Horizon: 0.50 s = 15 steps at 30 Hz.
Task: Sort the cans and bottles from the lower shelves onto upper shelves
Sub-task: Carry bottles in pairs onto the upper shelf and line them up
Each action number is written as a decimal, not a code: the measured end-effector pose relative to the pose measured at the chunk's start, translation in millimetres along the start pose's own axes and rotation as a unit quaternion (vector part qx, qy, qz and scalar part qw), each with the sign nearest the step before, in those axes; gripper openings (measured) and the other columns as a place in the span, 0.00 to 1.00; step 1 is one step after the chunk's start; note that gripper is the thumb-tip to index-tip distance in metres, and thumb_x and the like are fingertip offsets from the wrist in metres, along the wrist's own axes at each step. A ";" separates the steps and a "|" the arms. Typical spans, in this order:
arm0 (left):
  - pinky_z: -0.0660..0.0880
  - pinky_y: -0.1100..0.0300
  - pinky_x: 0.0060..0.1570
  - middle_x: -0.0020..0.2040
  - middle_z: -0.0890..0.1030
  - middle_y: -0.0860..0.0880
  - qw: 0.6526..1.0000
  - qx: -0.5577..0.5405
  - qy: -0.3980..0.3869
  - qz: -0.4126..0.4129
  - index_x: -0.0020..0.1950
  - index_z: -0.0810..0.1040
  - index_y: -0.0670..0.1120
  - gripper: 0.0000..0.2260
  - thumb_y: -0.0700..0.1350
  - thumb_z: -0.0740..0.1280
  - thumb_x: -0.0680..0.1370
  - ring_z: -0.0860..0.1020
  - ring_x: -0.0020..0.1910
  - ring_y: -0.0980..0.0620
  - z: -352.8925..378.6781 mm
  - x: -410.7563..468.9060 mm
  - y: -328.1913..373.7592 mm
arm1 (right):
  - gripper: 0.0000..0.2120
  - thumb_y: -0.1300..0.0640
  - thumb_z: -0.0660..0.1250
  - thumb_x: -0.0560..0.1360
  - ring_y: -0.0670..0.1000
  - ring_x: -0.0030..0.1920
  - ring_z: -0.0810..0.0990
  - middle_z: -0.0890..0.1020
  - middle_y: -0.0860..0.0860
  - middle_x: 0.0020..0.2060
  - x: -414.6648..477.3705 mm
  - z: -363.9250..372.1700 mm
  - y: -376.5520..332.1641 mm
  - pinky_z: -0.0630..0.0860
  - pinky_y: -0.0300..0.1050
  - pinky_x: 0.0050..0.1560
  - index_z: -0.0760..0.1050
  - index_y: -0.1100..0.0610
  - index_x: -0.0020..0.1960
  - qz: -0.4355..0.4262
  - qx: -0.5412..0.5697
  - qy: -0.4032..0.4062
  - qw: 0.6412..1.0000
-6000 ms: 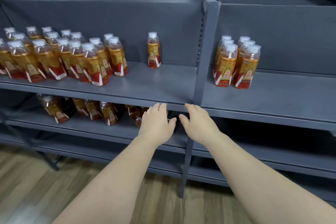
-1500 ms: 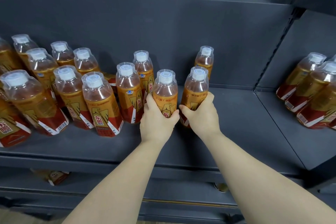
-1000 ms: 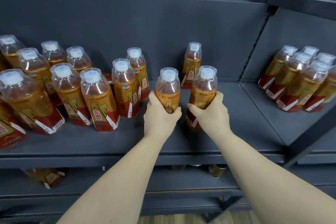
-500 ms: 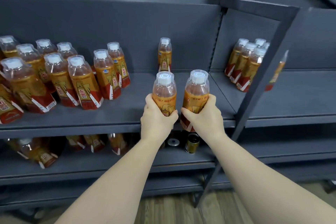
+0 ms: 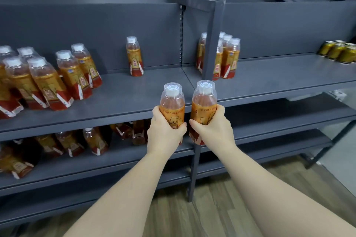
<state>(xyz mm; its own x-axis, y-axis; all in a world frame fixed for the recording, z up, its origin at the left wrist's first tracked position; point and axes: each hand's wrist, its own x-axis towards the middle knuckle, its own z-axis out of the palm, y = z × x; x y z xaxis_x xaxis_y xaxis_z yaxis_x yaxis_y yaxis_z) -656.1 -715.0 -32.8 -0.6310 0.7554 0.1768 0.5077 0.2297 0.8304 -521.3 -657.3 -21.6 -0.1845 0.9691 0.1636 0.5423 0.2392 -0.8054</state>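
Note:
My left hand (image 5: 165, 132) grips an orange tea bottle (image 5: 172, 102) with a white cap. My right hand (image 5: 212, 131) grips a second one (image 5: 204, 100) beside it. Both bottles are upright, held in the air just in front of the upper shelf's (image 5: 119, 102) front edge. Several like bottles (image 5: 48, 81) stand at the shelf's left, a single bottle (image 5: 134, 56) near its back, and another cluster (image 5: 228, 58) right of the post. More bottles (image 5: 94, 140) lie in shadow on the lower shelf (image 5: 107, 159).
A dark upright post (image 5: 212, 38) divides the two shelf bays. Gold cans (image 5: 339, 51) stand at the far right of the right bay (image 5: 279, 75). Further shelves sit below, over a wooden floor (image 5: 204, 217).
Both hands have drawn the two bottles back off the shelf toward me. The view has pulled back and turned right, bringing the gold cans into sight.

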 end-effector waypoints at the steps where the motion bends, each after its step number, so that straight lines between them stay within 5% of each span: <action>1: 0.75 0.59 0.48 0.58 0.73 0.53 1.000 -0.001 -0.006 0.006 0.71 0.59 0.52 0.36 0.57 0.76 0.71 0.74 0.52 0.53 5.4 -3.6 5.6 | 0.29 0.41 0.75 0.70 0.49 0.51 0.78 0.77 0.45 0.51 -1.7 -8.4 4.2 0.79 0.45 0.49 0.59 0.46 0.58 0.004 0.000 0.006 1.000; 15: 0.76 0.58 0.49 0.57 0.73 0.54 0.988 -0.013 -0.119 0.095 0.70 0.60 0.53 0.36 0.62 0.75 0.71 0.75 0.52 0.54 96.8 -6.2 77.8 | 0.28 0.40 0.74 0.71 0.48 0.46 0.77 0.77 0.46 0.49 25.3 -94.9 59.9 0.72 0.40 0.38 0.59 0.46 0.57 0.085 -0.021 0.112 0.990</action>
<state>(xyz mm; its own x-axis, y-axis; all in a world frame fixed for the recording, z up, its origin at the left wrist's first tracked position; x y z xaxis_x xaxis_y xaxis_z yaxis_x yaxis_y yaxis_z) -555.9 -642.5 -20.5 -0.3688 0.9069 0.2039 0.5862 0.0567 0.8082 -415.7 -612.8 -11.6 0.0964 0.9833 0.1546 0.5848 0.0697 -0.8082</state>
